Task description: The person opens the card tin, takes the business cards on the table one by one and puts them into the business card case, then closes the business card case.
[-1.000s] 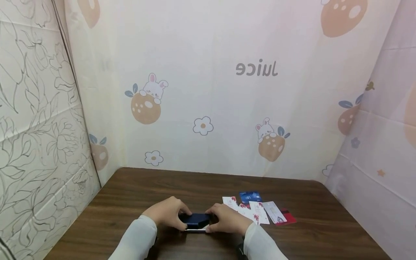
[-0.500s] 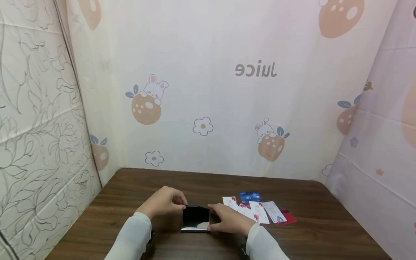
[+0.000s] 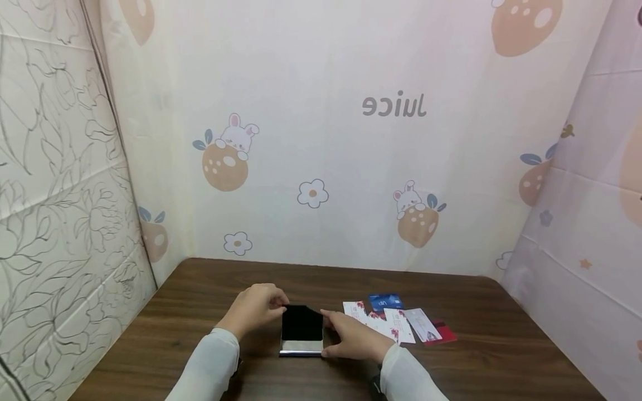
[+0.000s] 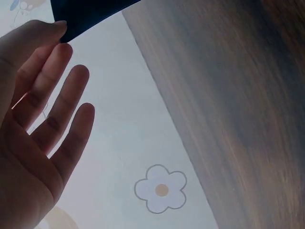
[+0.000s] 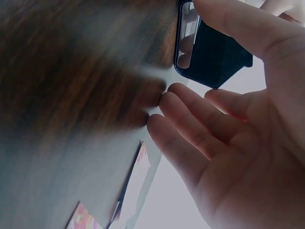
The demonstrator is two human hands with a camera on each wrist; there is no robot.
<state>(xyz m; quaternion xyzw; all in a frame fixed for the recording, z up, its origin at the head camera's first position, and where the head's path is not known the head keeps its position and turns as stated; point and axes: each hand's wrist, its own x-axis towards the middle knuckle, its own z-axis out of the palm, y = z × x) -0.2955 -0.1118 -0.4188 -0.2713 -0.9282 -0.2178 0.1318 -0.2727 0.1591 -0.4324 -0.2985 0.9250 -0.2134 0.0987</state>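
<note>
A flat card case [image 3: 301,353], with a shiny silver front strip and a dark lid [image 3: 302,324], lies on the table before me. The lid stands raised. My left hand [image 3: 257,306] pinches its far left corner between thumb and index finger; the left wrist view shows that dark corner [image 4: 90,16] and the other fingers spread loose below it. At the case's right side, my right hand [image 3: 353,337] holds it between thumb and index finger. Seen from the right wrist, the thumb lies over the case [image 5: 212,52] edge, while the other fingers extend beside it.
Right of the case lie several overlapping cards: white ones with red flower print [image 3: 399,326], a blue VIP card [image 3: 385,302], a paler white card [image 3: 423,325] and a red card [image 3: 443,332]. Printed curtains rise behind the brown wooden table [image 3: 165,345].
My left hand has moved from the case's left side to its lid corner and away from me, and the lid has swung up. The right hand has stayed at the case's right side.
</note>
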